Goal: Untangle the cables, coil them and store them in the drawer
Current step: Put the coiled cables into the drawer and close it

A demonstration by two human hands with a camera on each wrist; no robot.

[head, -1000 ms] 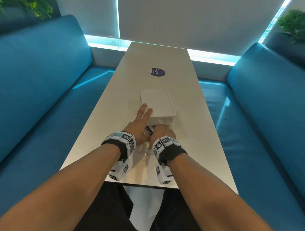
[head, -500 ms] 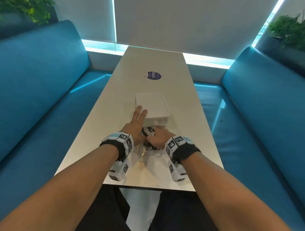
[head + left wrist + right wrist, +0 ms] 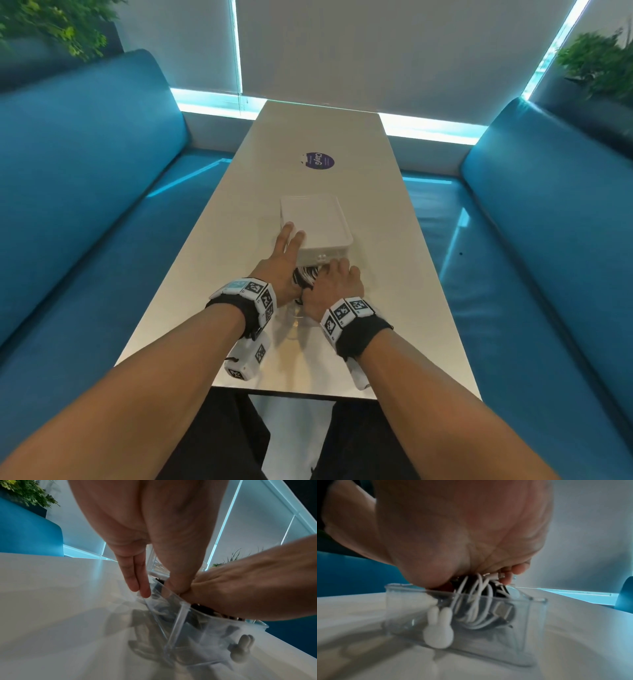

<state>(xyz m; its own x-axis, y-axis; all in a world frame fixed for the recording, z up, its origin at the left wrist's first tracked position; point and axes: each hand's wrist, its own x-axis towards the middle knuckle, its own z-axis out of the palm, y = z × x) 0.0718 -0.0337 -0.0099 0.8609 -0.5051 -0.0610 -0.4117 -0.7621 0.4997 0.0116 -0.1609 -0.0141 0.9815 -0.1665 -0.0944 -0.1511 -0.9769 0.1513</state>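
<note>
cables (image 3: 476, 601): white and black bundle sat inside the clear drawer, top loops poking above the rim, under the right palm
drawer (image 3: 513, 622): pulled out toward the person from the white box, see-through walls, white bunny knob (image 3: 438, 627) on its front
box (image 3: 315, 222): white lidded housing on the counter (image 3: 394, 274), drawer sticking out of its near side
right hand (image 3: 337, 284): grip lay palm-down on the bundle, fingertips (image 3: 517, 569) curled over the far loops by a white plug; looked like pressing, and whether the fingers actually closed on a cable I could not tell
left hand (image 3: 284, 263): grip apart, fingers (image 3: 137, 577) straight along the box's left side and the drawer wall, thumb at the drawer rim next to the right hand; steadying, holding nothing
change: over the last second the right hand slid from the drawer front onto the top of the cables and flattened; left hand stayed on the box; head view tilted a bit
meaning: my read, coiling was done, cables were being tamped down to clear the rim
left to do: likely push the drawer shut
risk: high loops could snag on the box edge
around: blue benches both sides, purple sticker (image 3: 318, 161) farther up the counter
</note>
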